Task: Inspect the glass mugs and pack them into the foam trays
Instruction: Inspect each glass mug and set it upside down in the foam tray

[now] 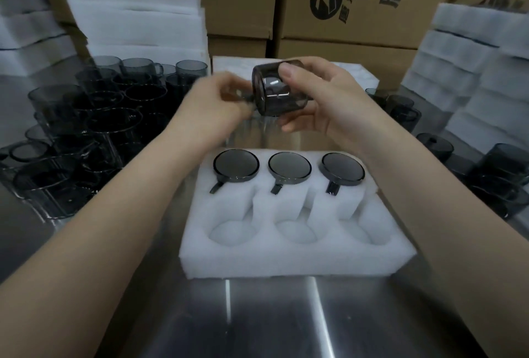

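Observation:
I hold a smoky grey glass mug (279, 94) on its side above the far edge of a white foam tray (294, 254). My right hand (323, 100) grips the mug's body, thumb on top and fingers beneath. My left hand (220, 100), blurred by motion, pinches the mug at its handle side. The tray's far row holds three mugs: left (236, 167), middle (289, 168) and right (343, 169), handles pointing toward me. The three near pockets (297, 231) stand empty.
Several loose grey mugs crowd the steel table at the left (86, 128), and more stand at the right (486, 168). Stacks of white foam (137, 8) rise at back left and right (469, 71). Cardboard boxes (357, 0) fill the back. Another foam tray (357, 77) lies behind my hands.

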A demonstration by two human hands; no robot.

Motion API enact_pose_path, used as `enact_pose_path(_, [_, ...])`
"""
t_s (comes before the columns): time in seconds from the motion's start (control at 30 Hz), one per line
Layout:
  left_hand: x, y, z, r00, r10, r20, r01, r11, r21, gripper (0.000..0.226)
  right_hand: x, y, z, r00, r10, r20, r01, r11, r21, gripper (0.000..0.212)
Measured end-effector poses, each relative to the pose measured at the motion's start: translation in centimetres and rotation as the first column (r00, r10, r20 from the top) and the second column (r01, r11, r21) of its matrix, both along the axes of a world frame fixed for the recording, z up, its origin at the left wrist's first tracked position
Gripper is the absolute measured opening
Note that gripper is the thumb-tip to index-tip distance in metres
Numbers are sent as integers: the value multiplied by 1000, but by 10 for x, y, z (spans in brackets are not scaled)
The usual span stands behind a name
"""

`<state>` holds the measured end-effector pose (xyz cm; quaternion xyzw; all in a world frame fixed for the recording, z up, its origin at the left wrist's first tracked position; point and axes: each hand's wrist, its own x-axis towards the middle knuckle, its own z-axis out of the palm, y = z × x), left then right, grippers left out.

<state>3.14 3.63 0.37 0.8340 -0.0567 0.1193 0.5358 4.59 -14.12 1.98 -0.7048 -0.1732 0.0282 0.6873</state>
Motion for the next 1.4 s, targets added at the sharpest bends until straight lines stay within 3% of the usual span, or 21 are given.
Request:
enact_pose_path(0.1, [-13, 10, 0, 941, -129, -314, 248, 891, 379, 28, -14, 4, -1, 998, -22, 51, 26, 997, -71, 37])
enact_pose_path(0.2, [-22, 23, -4, 860, -211, -465, 384, 868, 316, 37, -27, 6, -3, 1000, 1, 27, 1, 997, -82, 32])
enact_pose_path(0.27, [-22, 26, -12, 877, -229, -422, 356, 901, 250, 34, -33, 5, -1, 999, 39, -3, -39, 997, -72, 29])
enact_pose_path(0.37, [-17, 25, -25, 973, -99, -208, 146, 964, 222, 28, -42, 2, 5, 987, 152, -54, -157, 984, -89, 33])
enact_pose_path(0.43, [-15, 22, -30, 993, -31, -114, 55, 975, 217, 43, -49, 0, 7, 975, 212, -63, -219, 962, -163, 39])
enact_pose_path(0.53, [-17, 16, -32, 1000, -6, -30, 13, 970, 243, 29, -58, 1, 9, 970, 238, -46, -240, 913, -331, 37])
enact_pose_path(0.63, [-18, 8, -30, 998, 33, -55, -28, 996, 82, 6, -64, 8, 8, 974, 227, 2, -197, 849, -490, 36])
enact_pose_path(0.7, [-16, 5, -31, 993, 54, -104, -64, 993, -101, 16, -66, 13, 5, 980, 189, 65, -115, 798, -592, 37])
enact_pose_path(0.8, [-10, 4, -38, 991, 112, -71, -116, 992, -50, 11, -64, 20, 1, 969, 151, 194, 52, 644, -764, 37])
enact_pose_path(1.17, [-7, 5, -49, 991, 0, -132, -46, 936, -348, 24, -69, 27, 9, 900, 284, 330, 165, 479, -862, 38])
enact_pose_path(1.4, [-8, 7, -49, 993, -52, -102, 9, 925, -380, 29, -68, 40, 17, 875, 352, 332, 207, 347, -915, 36])
